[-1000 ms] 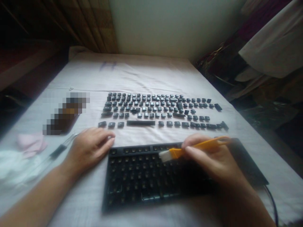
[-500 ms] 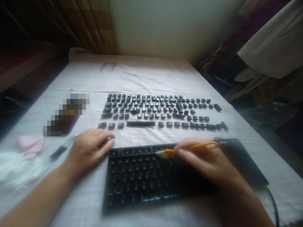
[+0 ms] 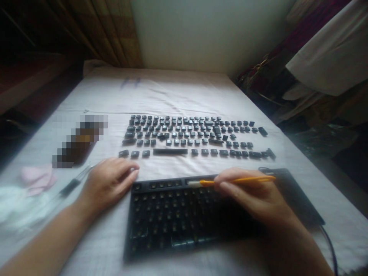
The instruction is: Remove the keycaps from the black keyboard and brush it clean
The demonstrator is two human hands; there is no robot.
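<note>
My right hand (image 3: 247, 191) is closed in a pinch around a brush (image 3: 238, 180) with an orange handle. Its pale bristles touch the upper edge of a black keyboard (image 3: 161, 214), by the function-key row. Most keycaps are off this keyboard, so small key stems show. My left hand (image 3: 112, 180) rests on the cloth at the keyboard's upper left corner, fingers curled and thumb near the index finger; what lies inside them, if anything, is hidden. Beside that wrist lies a thin wire tool with a black handle (image 3: 70, 187). Loose black keycaps (image 3: 178, 134) lie in rows beyond the keyboard.
A pink cloth (image 3: 37, 178) and some white crumpled material (image 3: 23, 207) lie at left, with a blurred-out object (image 3: 80, 143) behind them. The keyboard's cable (image 3: 330, 245) runs off at lower right. Pale cloth (image 3: 172, 92) covers the surface.
The brush has levelled out in my right hand, its handle end swinging right and its bristles shifting slightly up and left. My left hand stays in place.
</note>
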